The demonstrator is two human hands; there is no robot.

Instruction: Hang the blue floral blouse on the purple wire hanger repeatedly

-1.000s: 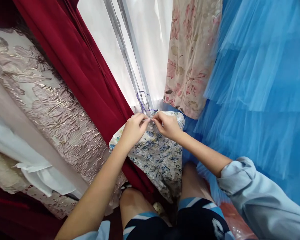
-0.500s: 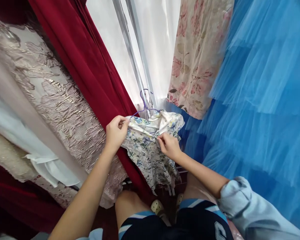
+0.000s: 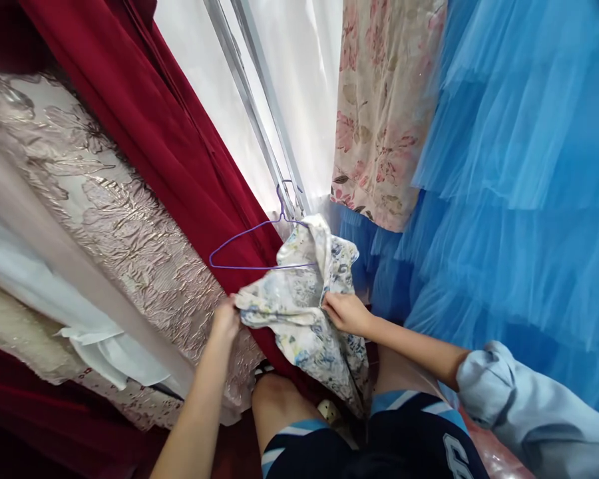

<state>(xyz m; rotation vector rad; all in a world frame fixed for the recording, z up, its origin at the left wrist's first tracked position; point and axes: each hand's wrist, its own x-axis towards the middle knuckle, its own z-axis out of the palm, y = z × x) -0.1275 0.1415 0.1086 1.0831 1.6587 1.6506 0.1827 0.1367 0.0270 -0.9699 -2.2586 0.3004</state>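
A floral blouse (image 3: 299, 332), white with blue and yellow print, hangs by one shoulder from a purple hanger (image 3: 244, 233). The hanger's left arm is bare and its hook rests at a metal pole. My left hand (image 3: 225, 318) is closed on the blouse's left shoulder edge, drawn down and away from the hanger. With my right hand (image 3: 347, 313) I pinch the front edge of the blouse near its middle. The blouse's right shoulder still covers the hanger's right end, which is hidden.
Metal poles (image 3: 259, 86) rise in front of white cloth (image 3: 299, 80). A dark red drape (image 3: 180, 153) and an embossed pinkish dress (image 3: 130, 219) hang at left. A floral skirt (image 3: 379, 120) and tiered blue tulle (image 3: 499, 199) hang at right.
My left hand has pulled the blouse's left shoulder off the hanger, moving down, so the hanger's left arm now shows. My right hand has moved slightly down, still holding the front edge.
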